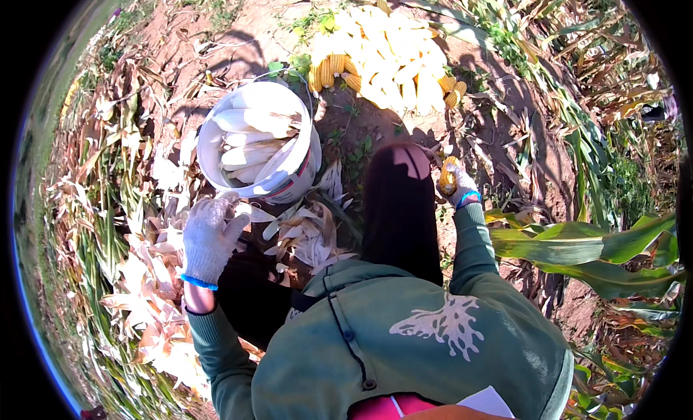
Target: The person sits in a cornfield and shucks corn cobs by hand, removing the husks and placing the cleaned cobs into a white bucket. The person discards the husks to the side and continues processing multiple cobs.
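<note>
My right hand (464, 186), in a white knit glove with a blue cuff, is closed around a husked yellow corn cob (448, 175) beside my right knee. On the other side, my left hand (209, 236) wears a matching glove and is just below the near rim of a white bucket (308, 169). Its thumb stands apart from the fingers, and nothing shows in it. Several ears of corn in pale husks (249, 151) lie inside the bucket. Beyond my knees, a heap of bare yellow cobs (386, 55) rests on the soil in bright sun.
Loose dry husks (307, 236) lie between the bucket and my legs, with a larger husk pile (148, 297) at the left. Long green corn leaves (577, 247) reach in from the right. Dry stalks (577, 59) cover the ground at the far right.
</note>
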A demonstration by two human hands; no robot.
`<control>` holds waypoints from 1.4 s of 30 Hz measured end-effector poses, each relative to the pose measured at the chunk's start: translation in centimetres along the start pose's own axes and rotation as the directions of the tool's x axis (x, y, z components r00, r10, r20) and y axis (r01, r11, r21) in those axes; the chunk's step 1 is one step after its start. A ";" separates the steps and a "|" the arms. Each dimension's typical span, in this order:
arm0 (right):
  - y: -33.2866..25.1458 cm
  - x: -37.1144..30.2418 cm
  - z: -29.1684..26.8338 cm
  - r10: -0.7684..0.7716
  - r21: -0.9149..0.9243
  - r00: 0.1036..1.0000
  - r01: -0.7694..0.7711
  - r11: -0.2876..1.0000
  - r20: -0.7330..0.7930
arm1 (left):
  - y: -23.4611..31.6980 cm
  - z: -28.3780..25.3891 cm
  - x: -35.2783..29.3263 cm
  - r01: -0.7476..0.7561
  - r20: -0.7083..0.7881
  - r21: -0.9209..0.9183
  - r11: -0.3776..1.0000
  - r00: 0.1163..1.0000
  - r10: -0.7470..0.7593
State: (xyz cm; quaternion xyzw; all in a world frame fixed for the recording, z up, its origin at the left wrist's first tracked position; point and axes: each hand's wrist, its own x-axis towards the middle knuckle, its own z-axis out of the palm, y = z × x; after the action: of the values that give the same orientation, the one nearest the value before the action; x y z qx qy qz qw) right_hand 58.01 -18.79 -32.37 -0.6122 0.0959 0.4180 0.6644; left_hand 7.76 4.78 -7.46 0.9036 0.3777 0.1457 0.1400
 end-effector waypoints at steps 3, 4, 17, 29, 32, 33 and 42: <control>-0.3 1.1 1.3 -0.023 -0.114 0.998 0.017 0.993 -0.055 | 1.0 5.2 0.9 -0.134 0.098 -0.084 0.987 0.985 0.142; -1.1 0.7 2.4 0.030 0.010 0.998 -0.029 1.000 -0.050 | 0.8 7.1 0.9 -0.242 0.063 -0.049 0.969 0.968 0.244; -16.7 7.0 8.6 -0.314 -0.233 0.946 0.289 0.928 -0.078 | -0.4 14.6 2.4 0.003 0.521 0.010 1.000 0.853 -0.007; -12.6 7.1 10.2 -0.443 -0.495 0.896 0.382 0.781 -0.008 | -0.1 14.9 2.3 -0.091 0.489 0.061 0.994 0.871 0.050; -12.3 5.8 10.4 -0.459 -0.444 0.889 0.412 0.795 0.003 | 0.5 14.2 2.5 -0.086 0.523 0.063 0.994 0.851 0.040; -13.3 5.1 11.0 -0.495 -0.472 0.868 0.457 0.754 0.049 | 0.7 14.0 2.5 -0.091 0.517 0.050 0.995 0.854 0.052; -17.1 -6.2 26.3 -0.460 -0.415 0.616 0.781 0.467 0.640 | 0.1 14.7 1.7 -0.149 0.373 0.035 0.988 0.919 0.125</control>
State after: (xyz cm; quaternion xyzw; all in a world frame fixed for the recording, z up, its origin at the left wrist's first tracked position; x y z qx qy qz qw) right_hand 55.48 3.66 -9.73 -0.6824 -0.4489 0.2682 0.5107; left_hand 14.39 3.79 -20.66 0.9430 0.2848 -0.0295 0.1696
